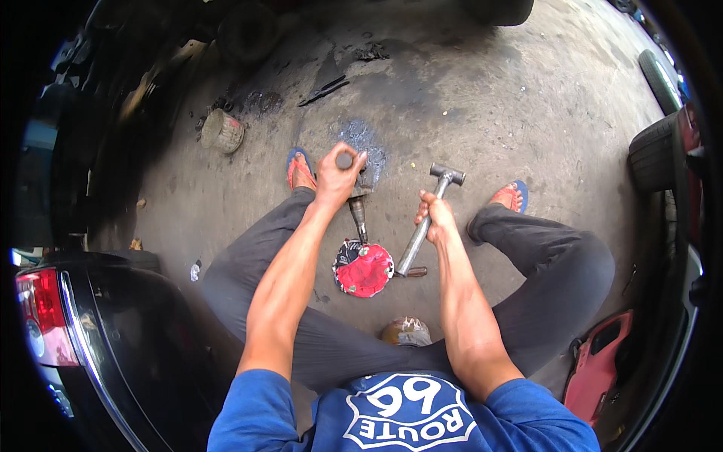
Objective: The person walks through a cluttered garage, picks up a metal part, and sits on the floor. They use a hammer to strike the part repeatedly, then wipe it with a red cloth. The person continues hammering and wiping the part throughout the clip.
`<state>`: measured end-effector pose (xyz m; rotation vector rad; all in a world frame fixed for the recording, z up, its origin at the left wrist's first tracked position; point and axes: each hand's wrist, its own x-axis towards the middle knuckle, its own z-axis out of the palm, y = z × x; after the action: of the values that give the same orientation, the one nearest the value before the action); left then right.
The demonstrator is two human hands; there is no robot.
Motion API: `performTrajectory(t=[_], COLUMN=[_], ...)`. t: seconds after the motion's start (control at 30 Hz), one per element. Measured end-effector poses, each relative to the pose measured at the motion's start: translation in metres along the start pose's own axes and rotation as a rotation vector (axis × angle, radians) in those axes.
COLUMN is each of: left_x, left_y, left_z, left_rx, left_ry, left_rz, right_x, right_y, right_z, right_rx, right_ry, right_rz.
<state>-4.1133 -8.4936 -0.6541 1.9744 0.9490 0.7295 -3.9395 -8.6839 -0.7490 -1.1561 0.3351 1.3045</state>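
My left hand (337, 177) is closed around a thick round metal bar (344, 160), its blunt end facing up. Under that hand lies a greasy metal shaft (358, 214), partly hidden by the fingers. Its near end meets a round thing covered in red and dark cloth (365, 270). My right hand (438, 216) grips an all-metal hammer (413, 247) by the upper handle, the head pointing away from me and apart from the bar. A short brown handle (413, 272) sticks out beside the cloth-covered thing.
A dirty pale bucket (222, 131) lies at the left, and a dark strip (324, 90) is on the stained concrete. A dark car (143, 339) stands close at left. Tyres (660, 81) and a red panel (599, 369) are at right. A can (407, 332) sits beneath me.
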Motion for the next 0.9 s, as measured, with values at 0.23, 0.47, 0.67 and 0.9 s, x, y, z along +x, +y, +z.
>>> performTrajectory(t=[0.23,0.47,0.67,0.9], left_x=[0.018,0.008,0.003,-0.022], left_y=[0.005,0.011,0.001,0.001], left_z=[0.019,0.031,0.029,0.021], left_rx=[-0.23,-0.314,-0.265,0.043], left_ry=[0.489,0.536,0.548,0.265], left_rz=[-0.116,-0.135,-0.146,-0.096], right_x=[0.016,0.025,0.025,0.021], right_y=[0.072,0.109,0.112,0.108], right_z=[-0.036,-0.065,-0.063,-0.06], right_rx=[-0.085,-0.265,-0.313,-0.279], right_ry=[0.138,0.218,0.208,0.248], right_rz=[0.173,0.23,0.246,0.274])
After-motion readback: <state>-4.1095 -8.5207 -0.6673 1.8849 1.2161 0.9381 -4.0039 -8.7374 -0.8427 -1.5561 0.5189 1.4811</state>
